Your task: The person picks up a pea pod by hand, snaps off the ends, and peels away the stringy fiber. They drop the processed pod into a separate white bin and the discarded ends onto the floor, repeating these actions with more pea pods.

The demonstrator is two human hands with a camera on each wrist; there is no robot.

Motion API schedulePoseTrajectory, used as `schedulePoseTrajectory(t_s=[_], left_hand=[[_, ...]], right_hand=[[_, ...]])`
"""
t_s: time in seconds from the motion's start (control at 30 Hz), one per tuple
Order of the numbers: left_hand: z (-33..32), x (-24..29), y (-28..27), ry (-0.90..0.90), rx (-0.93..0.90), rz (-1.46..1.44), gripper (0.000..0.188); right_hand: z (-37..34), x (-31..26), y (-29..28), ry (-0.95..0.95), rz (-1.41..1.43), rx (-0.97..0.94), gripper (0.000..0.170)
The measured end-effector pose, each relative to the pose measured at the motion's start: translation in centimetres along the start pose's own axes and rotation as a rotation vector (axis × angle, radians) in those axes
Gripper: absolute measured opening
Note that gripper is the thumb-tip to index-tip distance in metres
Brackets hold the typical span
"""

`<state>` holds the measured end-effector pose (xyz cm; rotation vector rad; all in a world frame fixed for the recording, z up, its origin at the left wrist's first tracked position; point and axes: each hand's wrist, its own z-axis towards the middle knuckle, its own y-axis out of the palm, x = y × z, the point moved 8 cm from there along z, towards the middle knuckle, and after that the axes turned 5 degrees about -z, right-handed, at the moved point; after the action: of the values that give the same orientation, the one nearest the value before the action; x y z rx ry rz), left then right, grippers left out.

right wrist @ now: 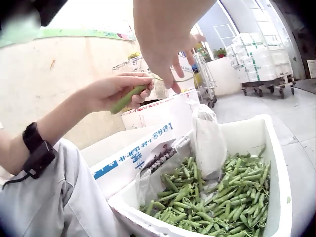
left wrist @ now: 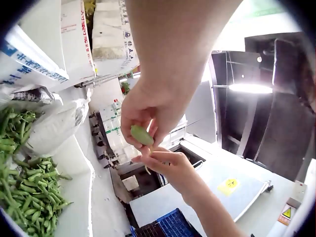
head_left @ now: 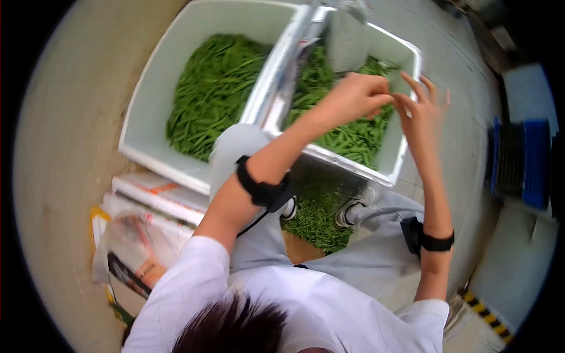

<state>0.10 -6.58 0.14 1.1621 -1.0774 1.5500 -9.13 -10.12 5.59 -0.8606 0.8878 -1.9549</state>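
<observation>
My left hand [head_left: 356,97] grips a green pea pod [right wrist: 129,98], which points down and outward from the curled fingers in the right wrist view. A thin pale string [right wrist: 173,80] runs from the pod's tip to my right hand [head_left: 422,112], whose thumb and forefinger pinch it while the other fingers spread apart. Both hands meet above the right white foam box [head_left: 406,141], which holds a heap of pea pods [right wrist: 237,197]. In the left wrist view the pod's broad side faces the camera between left thumb and fingers.
A second foam box [head_left: 132,126] with more pods stands to the left. A white plastic bag [right wrist: 208,140] hangs into the right box. Green trimmings [head_left: 318,220] lie on the floor between the shoes. Farther right stands a blue crate [head_left: 532,159].
</observation>
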Motion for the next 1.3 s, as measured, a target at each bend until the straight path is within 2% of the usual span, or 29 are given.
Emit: schedulePoseTrajectory(t_s=[0.03, 0.1, 0.13, 0.2, 0.27, 0.33, 0.37, 0.4, 0.5, 0.57, 0.6, 0.67, 0.7, 0.73, 0.8, 0.83, 0.87, 0.93, 0.97, 1.0, 1.07, 1.13, 1.17, 1.2, 1.23, 1.27, 1.3], left_hand=[[0.0, -0.2, -0.1, 0.011, 0.030, -0.044, 0.017], [-0.2, -0.1, -0.5, 0.068, 0.069, -0.035, 0.018], [-0.1, -0.7, -0.7, 0.059, 0.103, 0.002, 0.018], [-0.2, -0.5, -0.8, 0.041, 0.098, 0.110, 0.017], [-0.3, 0.0, -1.1, 0.076, 0.176, 0.200, 0.017], [-0.3, 0.2, -0.8, 0.146, 0.252, 0.313, 0.019], [0.1, -0.3, -0.5, 0.123, 0.257, 0.345, 0.020], [0.0, -0.6, -0.4, 0.097, 0.260, 0.360, 0.020], [-0.5, -0.2, -0.1, 0.126, 0.273, 0.474, 0.017], [-0.8, 0.0, 0.1, 0.153, 0.233, 0.533, 0.014], [-1.1, 0.0, -0.3, 0.151, 0.242, 0.530, 0.014], [-0.9, -0.5, 0.9, 0.112, 0.005, 0.357, 0.011], [-0.4, -0.8, 1.5, 0.115, -0.070, 0.252, 0.011], [0.0, -0.6, 1.3, 0.129, -0.069, 0.240, 0.011], [-0.4, 0.1, 1.8, 0.061, -0.277, -0.284, 0.012], [-0.1, 0.1, 2.0, 0.061, -0.321, -0.422, 0.014], [0.1, 0.0, 1.8, 0.071, -0.331, -0.431, 0.014], [-0.1, 0.3, 1.0, 0.098, -0.338, -0.587, 0.014], [-0.3, 0.5, 0.7, 0.098, -0.349, -0.635, 0.014], [-0.6, 0.9, 0.4, 0.105, -0.365, -0.645, 0.014], [-0.7, 1.9, -0.1, 0.052, -0.312, -0.822, 0.013], [0.4, 2.0, -1.9, 0.168, -0.232, -1.067, 0.012], [0.5, 2.4, -4.9, 0.287, -0.068, -1.184, 0.010], [0.1, 2.2, -8.1, 0.400, 0.175, -1.313, 0.009], [0.6, 1.7, -11.9, 0.635, 0.292, -1.481, 0.014], [0.1, -1.0, -14.7, 0.543, 0.292, -1.614, 0.013], [-1.5, -2.6, -17.4, 0.607, 0.701, -1.510, 0.084]], right_hand=[[0.0, -0.3, 0.4, -0.020, 0.028, -0.011, 0.016], [-0.6, 0.4, 2.6, 0.249, 0.725, -0.146, 0.022], [-1.0, 0.2, 3.7, 0.350, 0.870, -0.224, 0.020], [-1.1, -0.1, 3.4, 0.310, 0.683, -0.172, 0.014], [-1.1, 0.2, 3.4, 0.249, 0.639, -0.101, 0.013], [-1.4, 0.5, 3.1, 0.293, 0.581, -0.106, 0.011], [-1.5, 0.7, 3.2, 0.299, 0.563, -0.106, 0.011], [-1.6, 0.6, 3.0, 0.343, 0.521, -0.158, 0.011], [-2.0, 1.3, 3.8, 0.292, 0.551, -0.145, 0.010], [-2.2, 1.5, 5.2, 0.286, 0.558, -0.321, 0.010], [-2.1, 1.5, 4.8, 0.277, 0.557, -0.325, 0.010], [-2.4, 0.5, 5.1, 0.291, 0.945, -0.637, 0.012], [-2.2, -0.2, 3.9, 0.378, 1.007, -0.739, 0.015], [-2.1, 0.6, 3.7, 0.380, 0.988, -0.739, 0.015], [-2.4, 1.4, 3.7, 0.477, 1.316, -0.811, 0.018], [-2.4, 1.9, 3.8, 0.502, 1.344, -0.714, 0.019], [-2.5, 1.9, 4.2, 0.511, 1.329, -0.711, 0.019], [-2.2, 2.0, 4.6, 0.615, 1.487, -0.588, 0.018], [-2.2, 1.8, 5.0, 0.551, 1.577, -0.658, 0.015], [-2.1, 1.8, 5.1, 0.565, 1.562, -0.651, 0.015], [-1.4, 1.6, 3.9, 0.609, 1.838, -0.464, 0.014], [-0.6, 1.6, 3.6, 0.696, 1.722, -0.410, 0.018], [-0.1, 0.7, 3.4, 0.679, 1.598, -0.445, 0.018], [0.4, -0.1, 3.3, 0.674, 1.473, -0.482, 0.019], [0.8, -0.8, 3.5, 0.604, 1.434, -0.541, 0.019], [0.7, -1.8, 3.6, 0.531, 1.397, -0.604, 0.019], [0.3, -2.5, 3.9, 0.517, 1.369, -0.660, 0.019]])
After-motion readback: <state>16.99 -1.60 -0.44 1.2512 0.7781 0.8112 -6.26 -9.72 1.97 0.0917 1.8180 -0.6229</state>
